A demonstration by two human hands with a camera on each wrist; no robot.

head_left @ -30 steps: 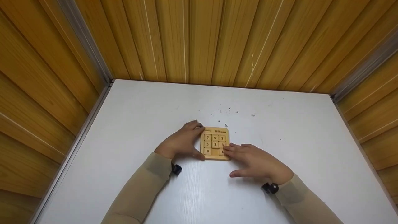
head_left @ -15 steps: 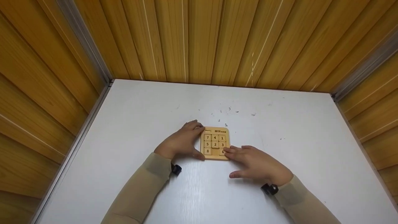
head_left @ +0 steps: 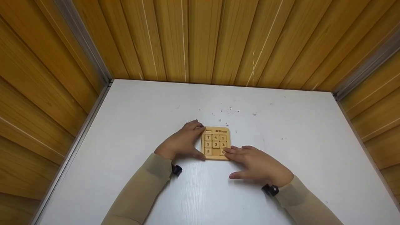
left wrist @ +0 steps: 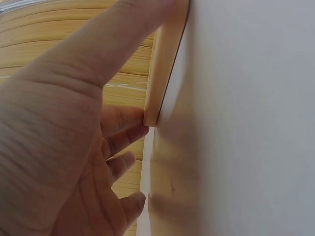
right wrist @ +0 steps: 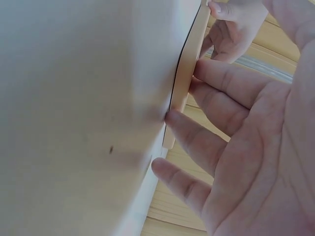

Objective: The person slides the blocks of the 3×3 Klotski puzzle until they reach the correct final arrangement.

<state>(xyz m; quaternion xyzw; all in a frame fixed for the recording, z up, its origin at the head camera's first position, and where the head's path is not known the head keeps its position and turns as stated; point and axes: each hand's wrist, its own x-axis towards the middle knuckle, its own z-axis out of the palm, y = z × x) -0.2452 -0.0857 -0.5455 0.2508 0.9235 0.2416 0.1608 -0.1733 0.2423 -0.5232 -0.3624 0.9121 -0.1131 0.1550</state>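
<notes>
A wooden sliding number puzzle [head_left: 217, 158] lies flat on the white table, its tiles reading 7 4 1, 5 2 3, then 8, a gap, and 6. My left hand [head_left: 184, 142] holds its left side, thumb at the near corner and index finger at the far corner. In the left wrist view, that thumb and index finger meet the puzzle's edge [left wrist: 162, 69]. My right hand [head_left: 256, 164] has its fingers extended, tips on the number 6 tile [head_left: 222, 152] and the right rim. Its thumb points away from the puzzle. The right wrist view shows fingertips along the edge [right wrist: 184, 73].
Small dark marks [head_left: 230, 109] speckle the white table [head_left: 150, 103] beyond the puzzle. Yellow wood-plank walls [head_left: 203, 40] enclose the back and both sides. A black wrist device [head_left: 270, 189] sits on the right wrist, another [head_left: 177, 170] on the left.
My right fingertips have slid slightly nearer, from beside the 3 tile down to the 6 tile. The left hand and the tile order stay the same.
</notes>
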